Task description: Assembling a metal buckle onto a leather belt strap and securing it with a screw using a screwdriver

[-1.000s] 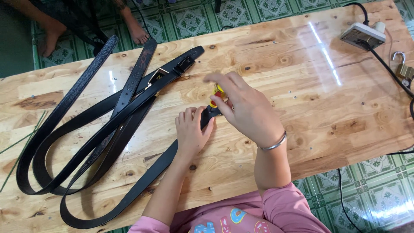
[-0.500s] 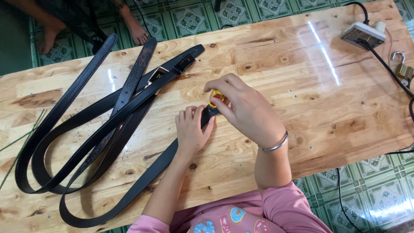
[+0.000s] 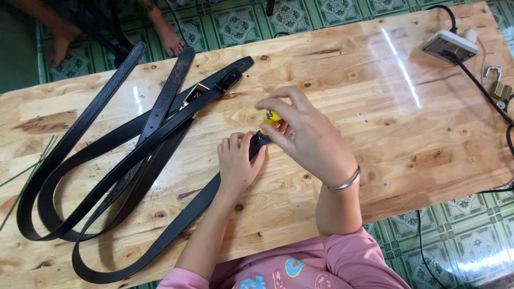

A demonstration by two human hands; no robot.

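A long black belt (image 3: 160, 241) curves across the wooden table (image 3: 375, 123), its end near the table's middle. My left hand (image 3: 237, 163) presses that belt end flat against the wood. Just right of it, my right hand (image 3: 305, 136) grips a small yellow-handled tool (image 3: 269, 119) and holds its tip on the belt end; the tip itself is hidden by my fingers. A silver bangle (image 3: 342, 184) circles my right wrist.
Several more black belts (image 3: 107, 155) with metal buckles (image 3: 198, 91) lie looped on the table's left half. A white power strip (image 3: 448, 45) with a black cable and a brass padlock (image 3: 499, 85) sit at the far right. Another person's bare feet (image 3: 171, 40) rest on the tiled floor beyond.
My right hand has shifted slightly on the tool, fingers turning a little. The left hand and the belts have stayed put.
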